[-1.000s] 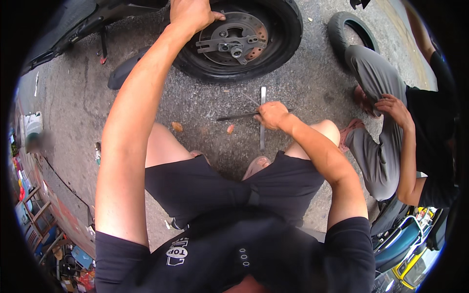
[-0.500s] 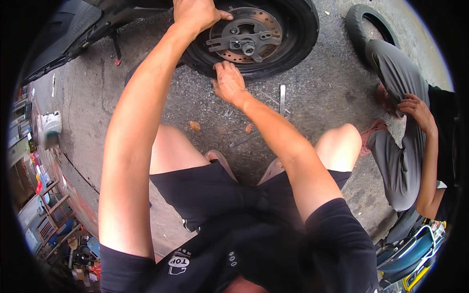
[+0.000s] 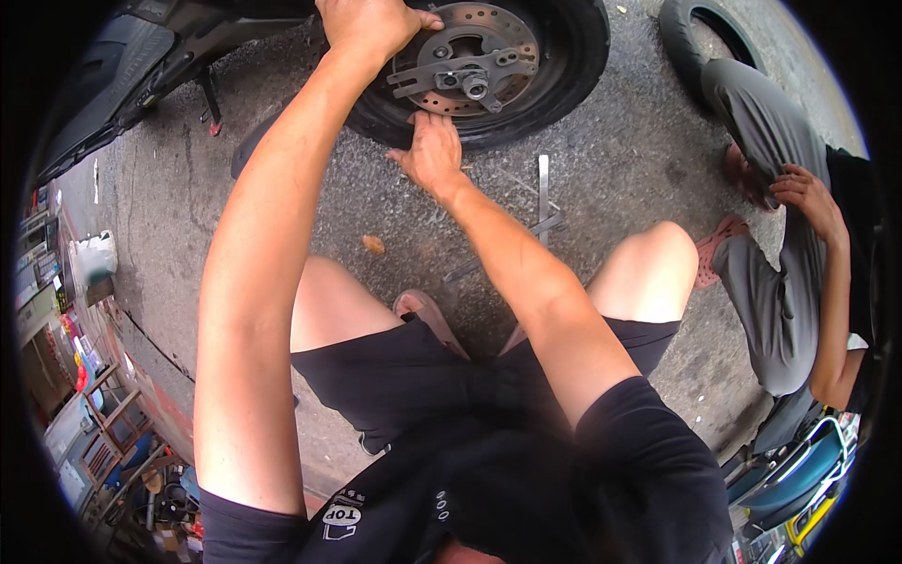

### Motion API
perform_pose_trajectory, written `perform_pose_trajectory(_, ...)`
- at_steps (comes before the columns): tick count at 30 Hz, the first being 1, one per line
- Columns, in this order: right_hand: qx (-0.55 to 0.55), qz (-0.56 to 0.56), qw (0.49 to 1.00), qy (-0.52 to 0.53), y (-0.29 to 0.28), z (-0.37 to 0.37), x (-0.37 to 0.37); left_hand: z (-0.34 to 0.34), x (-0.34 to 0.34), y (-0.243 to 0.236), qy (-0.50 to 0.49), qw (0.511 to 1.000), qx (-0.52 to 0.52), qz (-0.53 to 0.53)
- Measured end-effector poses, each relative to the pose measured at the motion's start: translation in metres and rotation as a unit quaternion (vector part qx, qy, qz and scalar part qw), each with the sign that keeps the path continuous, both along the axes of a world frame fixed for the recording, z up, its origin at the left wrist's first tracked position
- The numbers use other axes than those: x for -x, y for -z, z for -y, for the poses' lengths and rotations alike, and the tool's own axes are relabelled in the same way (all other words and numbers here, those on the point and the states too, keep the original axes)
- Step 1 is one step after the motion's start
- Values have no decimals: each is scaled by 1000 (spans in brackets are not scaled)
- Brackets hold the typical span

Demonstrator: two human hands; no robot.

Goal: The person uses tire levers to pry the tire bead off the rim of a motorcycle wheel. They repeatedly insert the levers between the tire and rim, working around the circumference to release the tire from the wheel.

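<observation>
A black-tired motorcycle wheel (image 3: pixel 575 75) is at the top of the view, beside the dark bodywork of a motorcycle (image 3: pixel 155 61). Its drilled brake disc (image 3: pixel 477 16) shows rust, and a grey metal bracket (image 3: pixel 503 62) crosses it around the axle nut (image 3: pixel 475 87). My left hand (image 3: pixel 371 26) grips the wheel's left side, thumb pointing at the disc; its other fingers are hidden. From below, my right hand (image 3: pixel 432 155) holds the tire's near edge, fingers over the sidewall and thumb apart to the left.
A flat metal bar (image 3: pixel 543 183) lies on the rough ground, crossed by a darker bar (image 3: pixel 507 246). A brown leaf-like scrap (image 3: pixel 374 244) is near my foot. At the right sits another person (image 3: pixel 816 202), below a loose tire (image 3: pixel 684 49). Clutter (image 3: pixel 108 423) fills the far left.
My right hand has shifted slightly left along the tire, its fingers reaching further over the sidewall. The left hand keeps its hold. The whole view has moved a little.
</observation>
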State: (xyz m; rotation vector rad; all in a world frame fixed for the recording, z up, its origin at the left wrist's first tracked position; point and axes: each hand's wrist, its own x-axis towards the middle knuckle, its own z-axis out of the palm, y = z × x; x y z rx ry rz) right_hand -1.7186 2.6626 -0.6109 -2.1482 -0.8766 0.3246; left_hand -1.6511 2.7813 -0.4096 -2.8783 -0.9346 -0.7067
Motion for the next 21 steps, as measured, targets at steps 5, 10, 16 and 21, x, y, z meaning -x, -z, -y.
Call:
perform_pose_trajectory(5, 45, 48, 998, -23, 13, -5, -7, 4, -4, -1, 0, 1000, 15, 10)
perform_pose_trajectory(10, 30, 24, 999, -3, 6, 1, 0, 9, -3, -5, 2, 1000, 19, 24)
perform_pose_trajectory(16, 49, -22, 997, -58, -3, 13, -11, 16, 0, -6, 1, 1000, 8, 29)
perform_pose_trajectory(21, 150, 93, 960, -218, -1, 36, -47, 20, 2, -4, 8, 999, -14, 41)
